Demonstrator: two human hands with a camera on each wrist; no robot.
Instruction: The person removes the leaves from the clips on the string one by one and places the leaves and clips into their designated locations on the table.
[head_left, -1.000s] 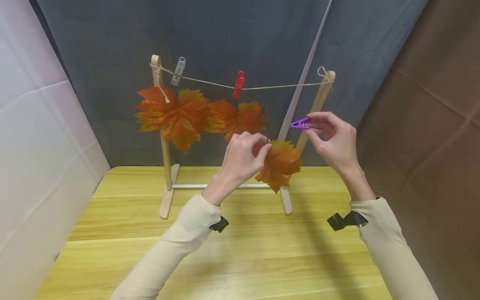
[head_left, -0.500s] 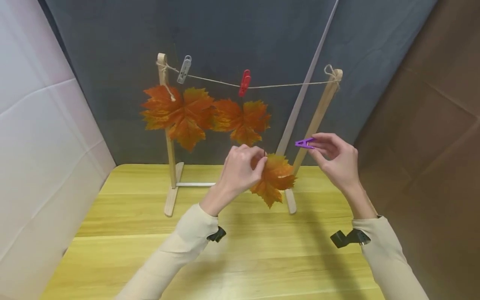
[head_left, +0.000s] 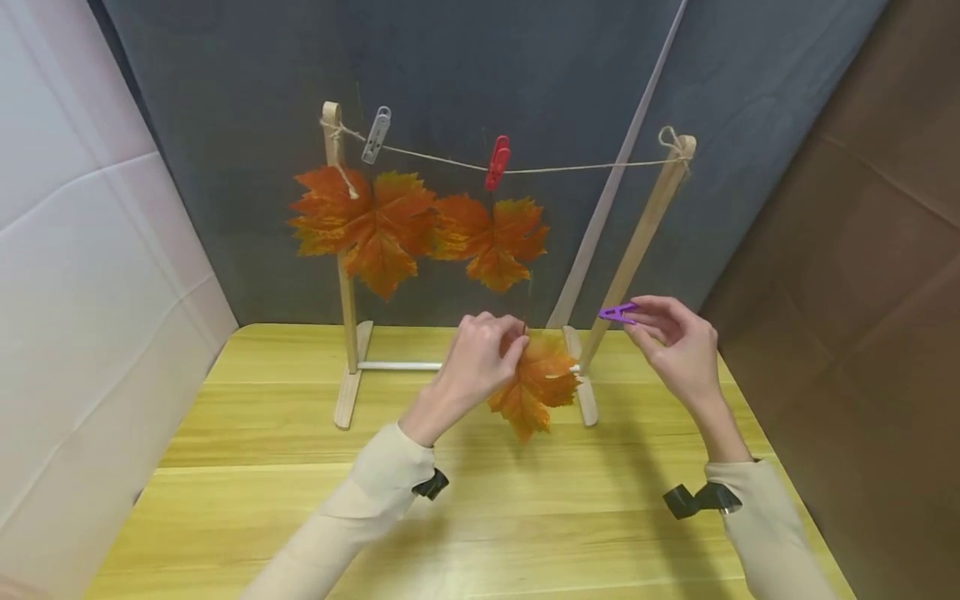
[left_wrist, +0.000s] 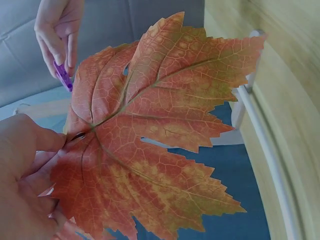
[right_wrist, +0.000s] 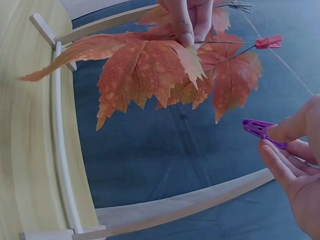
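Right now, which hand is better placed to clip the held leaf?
Probably the right hand: it pinches the purple clip, while the left hand is occupied holding the orange leaf.

This is a cloth-walled booth [head_left: 765, 75], in what building one cannot tell: dark cloth [head_left: 450, 58] hangs behind the wood-grained table [head_left: 247, 508], white cloth [head_left: 75, 217] to the table's left, brown cloth [head_left: 847, 267] to its right.

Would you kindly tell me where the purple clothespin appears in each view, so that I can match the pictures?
Head: right of centre, the purple clothespin is pinched in the right hand.
Left wrist: upper left.
Right wrist: right of centre, about mid-height.
Shared landmark: the orange leaf held in the left hand.
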